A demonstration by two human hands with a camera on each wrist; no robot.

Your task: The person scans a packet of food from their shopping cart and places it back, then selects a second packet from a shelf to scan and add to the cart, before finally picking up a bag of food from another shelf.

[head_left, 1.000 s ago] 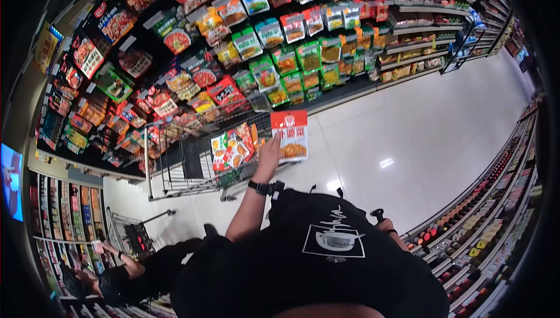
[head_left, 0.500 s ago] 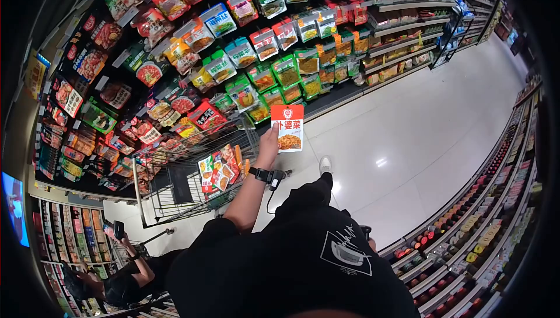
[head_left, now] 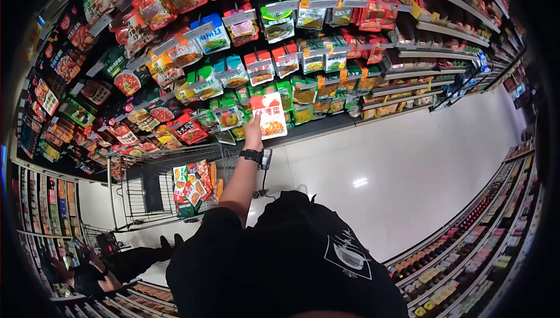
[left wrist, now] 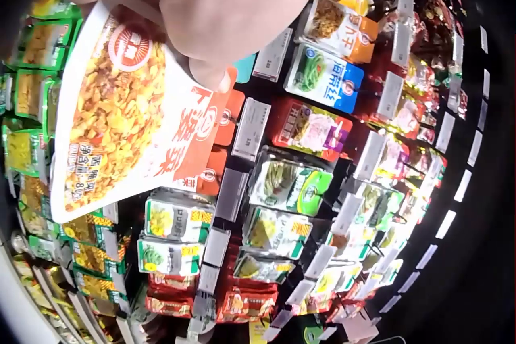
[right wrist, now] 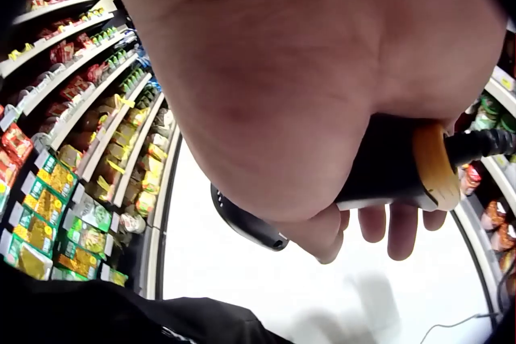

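The left hand (head_left: 253, 135) pinches a packet (head_left: 270, 117) (red and white); the right hand (right wrist: 282, 78) grips a black device (right wrist: 385, 168).

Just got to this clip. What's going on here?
In a store, a person in a black top pinches a red-and-white food packet with their left hand, in front of hanging food packets. Their right hand grips a black device with an orange band. A shopping cart beside the display holds several packets.

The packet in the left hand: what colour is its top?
The packet's top is red; head view shows it best.
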